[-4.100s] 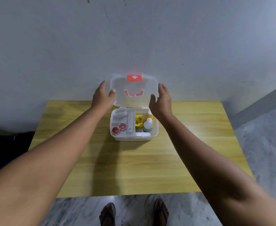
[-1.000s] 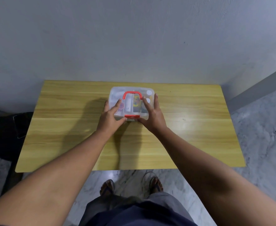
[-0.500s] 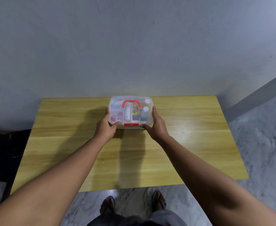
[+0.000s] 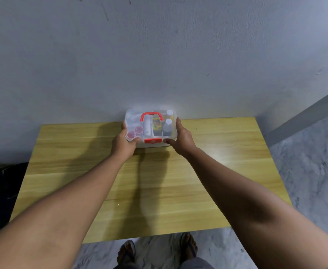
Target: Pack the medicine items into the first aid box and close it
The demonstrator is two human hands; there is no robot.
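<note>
The first aid box (image 4: 150, 129) sat at the far edge of the wooden table (image 4: 217, 171), right up near the grey wall (image 4: 159, 55), lid down and flat, and both hands were on it, one at each near corner. The left hand (image 4: 123, 145) was wrapped round the near left corner: its thumb lay along the front lip, pointing toward the red latch (image 4: 153, 140), and its fingers (image 4: 124, 126) reached up the left side wall, spread just enough to cup the corner. The right hand (image 4: 182, 141) mirrored it on the other side, thumb tip touching the front edge just beside the latch, fingers stretched along the right wall toward the far corner. So neither hand was a fist and neither was flat; both were half-curled, pressing on the box from its two sides. Between the two thumbs sat the latch, and whether it had clicked home could not be told. Beyond the thumbs, through the clear lid, the red handle (image 4: 151, 116) lay folded flat. Just beyond the left thumb were two small round red-capped pots (image 4: 134, 132), side by side. Closer to the right-hand fingers stood a white-capped bottle (image 4: 167, 126), with a yellow packet (image 4: 157, 124) next to it, toward the middle. Well back from the hands, below the near table edge, a pair of sandalled feet (image 4: 127, 253) stood on the marbled floor (image 4: 314, 162).
</note>
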